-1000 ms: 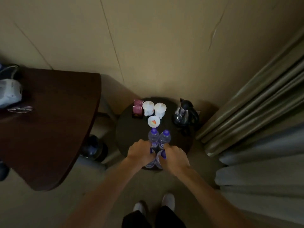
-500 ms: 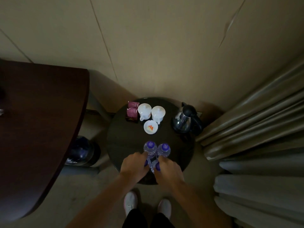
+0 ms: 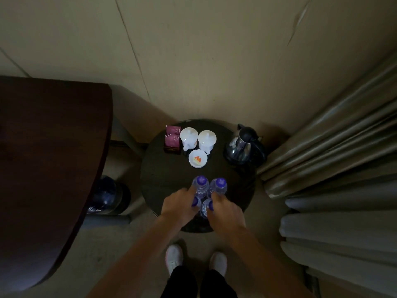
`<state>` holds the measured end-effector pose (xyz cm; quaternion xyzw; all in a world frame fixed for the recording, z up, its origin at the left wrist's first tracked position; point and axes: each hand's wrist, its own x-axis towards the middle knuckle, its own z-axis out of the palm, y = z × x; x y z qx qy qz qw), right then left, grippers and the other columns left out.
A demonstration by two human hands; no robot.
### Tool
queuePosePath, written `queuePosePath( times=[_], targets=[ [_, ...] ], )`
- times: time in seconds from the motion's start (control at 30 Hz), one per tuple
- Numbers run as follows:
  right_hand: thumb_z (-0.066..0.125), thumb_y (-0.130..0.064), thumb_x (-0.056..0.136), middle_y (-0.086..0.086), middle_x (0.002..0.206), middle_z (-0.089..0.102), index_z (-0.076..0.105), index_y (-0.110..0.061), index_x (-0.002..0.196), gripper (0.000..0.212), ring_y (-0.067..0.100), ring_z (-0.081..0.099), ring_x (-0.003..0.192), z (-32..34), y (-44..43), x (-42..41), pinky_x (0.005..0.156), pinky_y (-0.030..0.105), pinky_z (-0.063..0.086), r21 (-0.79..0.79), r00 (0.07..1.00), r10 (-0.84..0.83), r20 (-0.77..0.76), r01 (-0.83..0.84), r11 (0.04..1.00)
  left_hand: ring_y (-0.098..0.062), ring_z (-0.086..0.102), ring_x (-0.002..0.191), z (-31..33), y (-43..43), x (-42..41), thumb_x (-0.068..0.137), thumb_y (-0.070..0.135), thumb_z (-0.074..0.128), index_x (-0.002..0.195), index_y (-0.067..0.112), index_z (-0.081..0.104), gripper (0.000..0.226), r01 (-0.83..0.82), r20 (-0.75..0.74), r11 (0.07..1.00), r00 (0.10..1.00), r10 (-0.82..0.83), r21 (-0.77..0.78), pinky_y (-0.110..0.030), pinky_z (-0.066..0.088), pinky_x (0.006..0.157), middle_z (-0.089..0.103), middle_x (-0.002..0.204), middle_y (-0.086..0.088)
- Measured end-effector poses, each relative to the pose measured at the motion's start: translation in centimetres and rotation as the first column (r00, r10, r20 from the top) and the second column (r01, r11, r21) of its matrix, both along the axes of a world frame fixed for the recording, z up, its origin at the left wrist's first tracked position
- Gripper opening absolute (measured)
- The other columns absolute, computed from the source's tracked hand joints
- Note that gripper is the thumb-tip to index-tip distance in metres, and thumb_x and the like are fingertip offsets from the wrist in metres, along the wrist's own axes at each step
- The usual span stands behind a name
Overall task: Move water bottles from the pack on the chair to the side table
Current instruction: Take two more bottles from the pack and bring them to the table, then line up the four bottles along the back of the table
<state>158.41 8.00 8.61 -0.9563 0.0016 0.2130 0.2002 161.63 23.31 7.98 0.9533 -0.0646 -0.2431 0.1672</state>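
**Four bottles upright on the round side table**

Low in the centre of the frame, four clear plastic water bottles with purple caps stand in a tight square on the near part of the dark round side table (image 3: 163, 181). Their long axes run vertical, caps pointing up at the camera. The far-left bottle (image 3: 200, 184) and far-right bottle (image 3: 219, 186) stand free. The left hand (image 3: 180, 204) is curled around the near-left bottle (image 3: 195, 202); the right hand (image 3: 225, 208) is curled around the near-right bottle (image 3: 206, 208). Toward the table's far edge sit two white lidded cups (image 3: 188, 136), a small white dish (image 3: 197, 158), maroon sachets (image 3: 172, 138) and a steel kettle (image 3: 242, 145).
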Motion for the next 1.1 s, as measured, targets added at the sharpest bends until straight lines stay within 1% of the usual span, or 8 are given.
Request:
queuePosePath(
  times=[0.23, 0.33, 0.43, 0.6, 0.73, 0.87, 1.0, 1.1],
  targets=[
    [0.061, -0.038, 0.094, -0.003, 0.108, 0.062, 0.052, -0.025, 0.119, 0.030, 0.011, 0.062, 0.088, 1.5, -2.1, 0.4, 0.080, 0.033, 0.055, 0.103, 0.995, 0.103, -0.010, -0.102, 0.989, -0.014, 0.057, 0.084, 1.0, 1.5, 0.6, 0.072, 0.061, 0.054, 0.102, 0.036, 0.049, 0.039, -0.050, -0.126, 0.997, 0.991, 0.042, -0.055, -0.033, 0.049, 0.072, 0.057, 0.095, 0.008],
    [0.062, -0.041, 0.092, -0.003, 0.101, 0.062, 0.055, -0.023, 0.117, 0.032, 0.007, 0.057, 0.077, 2.9, -3.2, 2.4, 0.065, 0.022, 0.046, 0.012, 0.972, 0.102, 0.213, -0.107, 0.994, -0.012, 0.060, 0.081, 2.2, 2.9, 2.2, 0.074, 0.058, 0.049, 0.096, 0.031, 0.053, 0.035, -0.187, -0.147, 0.978, 0.974, 0.172, -0.093, -0.033, 0.049, 0.069, 0.062, 0.089, 0.009],
    [0.068, -0.036, 0.089, 0.003, 0.115, 0.062, 0.057, -0.018, 0.128, 0.044, 0.014, 0.061, 0.094, 3.3, -2.0, 6.1, 0.075, 0.028, 0.053, -0.117, 0.906, 0.224, 0.360, -0.194, 0.974, -0.016, 0.064, 0.081, 2.8, 3.8, 3.7, 0.082, 0.039, 0.052, 0.095, 0.027, 0.056, 0.018, -0.280, -0.110, 0.950, 0.958, 0.266, -0.139, -0.041, 0.055, 0.076, 0.067, 0.088, 0.004],
    [0.075, -0.037, 0.080, 0.008, 0.122, 0.065, 0.054, -0.020, 0.136, 0.062, 0.027, 0.063, 0.105, 0.4, 1.1, 10.4, 0.092, 0.043, 0.049, -0.237, 0.852, 0.505, 0.136, -0.467, 0.852, -0.015, 0.065, 0.085, 1.4, 3.9, 4.8, 0.090, 0.011, 0.048, 0.117, 0.020, 0.055, 0.029, -0.299, -0.126, 0.939, 0.952, 0.281, -0.171, -0.042, 0.057, 0.077, 0.065, 0.102, -0.002],
    [0.074, -0.032, 0.081, 0.004, 0.107, 0.069, 0.063, -0.021, 0.119, 0.041, 0.025, 0.066, 0.094, -1.5, 1.3, 10.5, 0.086, 0.039, 0.049, -0.234, 0.840, 0.537, 0.081, -0.508, 0.829, -0.016, 0.064, 0.092, -0.5, 4.0, 4.9, 0.091, 0.004, 0.049, 0.121, 0.021, 0.056, 0.035, -0.250, -0.137, 0.952, 0.964, 0.227, -0.176, -0.039, 0.056, 0.082, 0.065, 0.108, -0.004],
    [0.069, -0.011, 0.085, 0.010, 0.098, 0.067, 0.065, -0.012, 0.102, 0.018, 0.029, 0.066, 0.084, -2.6, 1.0, 10.7, 0.065, 0.038, 0.054, -0.116, 0.872, 0.472, 0.129, -0.460, 0.880, -0.016, 0.060, 0.097, -3.4, 3.9, 4.8, 0.084, -0.002, 0.052, 0.121, 0.022, 0.059, 0.045, -0.252, -0.166, 0.943, 0.962, 0.219, -0.216, -0.032, 0.052, 0.084, 0.064, 0.113, -0.006],
    [0.071, -0.010, 0.085, 0.007, 0.101, 0.068, 0.069, -0.012, 0.107, 0.022, 0.024, 0.066, 0.091, -2.0, -0.2, 11.9, 0.076, 0.039, 0.058, 0.066, 0.929, 0.342, 0.139, -0.354, 0.933, -0.018, 0.058, 0.105, -5.3, 3.5, 5.2, 0.079, 0.004, 0.063, 0.127, 0.024, 0.054, 0.052, -0.252, -0.168, 0.914, 0.964, 0.207, -0.317, -0.037, 0.051, 0.092, 0.059, 0.119, -0.007],
    [0.076, -0.013, 0.084, 0.002, 0.101, 0.068, 0.070, -0.023, 0.104, 0.024, 0.015, 0.065, 0.091, 1.2, -1.3, 14.4, 0.082, 0.036, 0.057, 0.233, 0.967, 0.209, 0.147, -0.239, 0.943, -0.018, 0.053, 0.116, -4.6, 3.5, 6.1, 0.072, 0.032, 0.079, 0.136, 0.028, 0.044, 0.074, -0.171, -0.090, 0.892, 0.985, 0.146, -0.418, -0.035, 0.045, 0.098, 0.053, 0.127, -0.004]
  ],
)
